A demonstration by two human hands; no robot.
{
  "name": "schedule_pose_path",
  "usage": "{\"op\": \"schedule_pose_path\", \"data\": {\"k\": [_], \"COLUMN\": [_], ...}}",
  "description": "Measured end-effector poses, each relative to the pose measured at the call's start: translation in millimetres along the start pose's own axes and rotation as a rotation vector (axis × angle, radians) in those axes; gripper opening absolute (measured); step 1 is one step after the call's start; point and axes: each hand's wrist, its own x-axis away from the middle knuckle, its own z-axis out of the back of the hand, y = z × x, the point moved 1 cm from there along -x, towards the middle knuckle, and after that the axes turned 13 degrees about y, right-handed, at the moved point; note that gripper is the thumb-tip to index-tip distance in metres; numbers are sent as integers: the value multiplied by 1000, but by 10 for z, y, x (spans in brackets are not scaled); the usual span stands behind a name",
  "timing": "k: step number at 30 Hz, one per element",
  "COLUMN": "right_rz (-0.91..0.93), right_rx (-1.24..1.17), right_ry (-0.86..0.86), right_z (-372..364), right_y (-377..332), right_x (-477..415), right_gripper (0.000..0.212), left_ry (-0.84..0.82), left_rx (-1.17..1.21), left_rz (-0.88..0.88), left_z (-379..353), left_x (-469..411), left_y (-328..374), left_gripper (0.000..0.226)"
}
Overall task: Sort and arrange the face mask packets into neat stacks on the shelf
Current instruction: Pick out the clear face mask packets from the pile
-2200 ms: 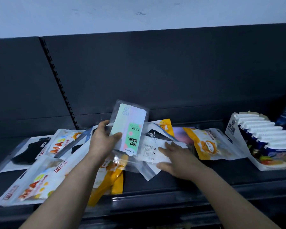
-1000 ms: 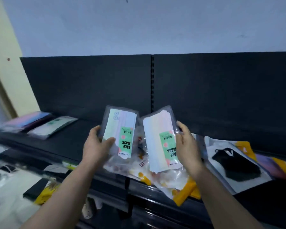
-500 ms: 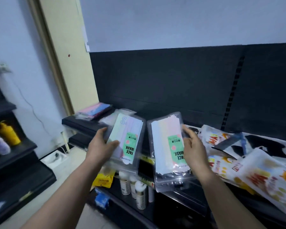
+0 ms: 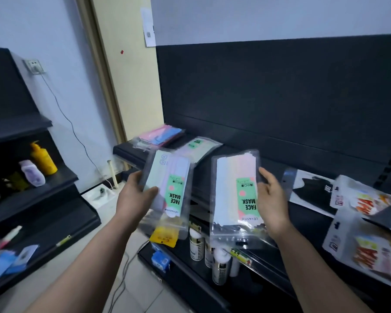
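Above a dark shop shelf (image 4: pixel 273 159), a person holds up two clear face mask packets side by side, one in each hand. The left hand (image 4: pixel 133 197) grips the left packet (image 4: pixel 167 184) by its left edge, thumb pressed across the front and fingers hidden behind. The right hand (image 4: pixel 272 199) holds the right packet (image 4: pixel 235 190) along its right edge, fingers curled against the plastic. Both packets stand roughly upright, apart from each other, and each carries a green label reading "FACE MASK" upside down, with pastel masks showing through the plastic.

Farther back, at the left end of the shelf, a pink and blue packet pile (image 4: pixel 160 135) lies beside a pile of green-labelled packets (image 4: pixel 198 146). To the right, a black mask packet (image 4: pixel 312 195) lies flat, with loose orange-printed packets (image 4: pixel 368 222) overlapping near the frame's edge. Below the held packets, bottles (image 4: pixel 219 263) stand on a lower shelf, and a yellow packet (image 4: pixel 164 237) shows under the left packet. On separate shelving at far left sit a yellow pump bottle (image 4: pixel 43 158) and a purple bottle (image 4: pixel 32 172), beneath a wall socket (image 4: pixel 33 66) with a trailing cable (image 4: pixel 61 109).
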Motion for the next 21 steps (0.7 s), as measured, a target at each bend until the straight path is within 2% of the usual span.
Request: {"op": "schedule_pose_path", "data": {"k": [9,16,21], "right_rz": [-127,-194,-218], "right_rx": [-101,-135,-109], "right_ry": [97,61,113], "right_z": [-1055,-1822,-2211], "right_y": [-1,-145,-142], "right_x": [-835,-1321,-1579], "right_gripper": [41,40,38], "left_ry": [34,99,87], "left_rx": [19,-13,55], "left_rz": [-43,-47,-54], "left_z": [-502,-483,-545], "left_x": [-1176,-1887,-2326], "left_y": [303,309,364], "left_gripper": [66,62,64]}}
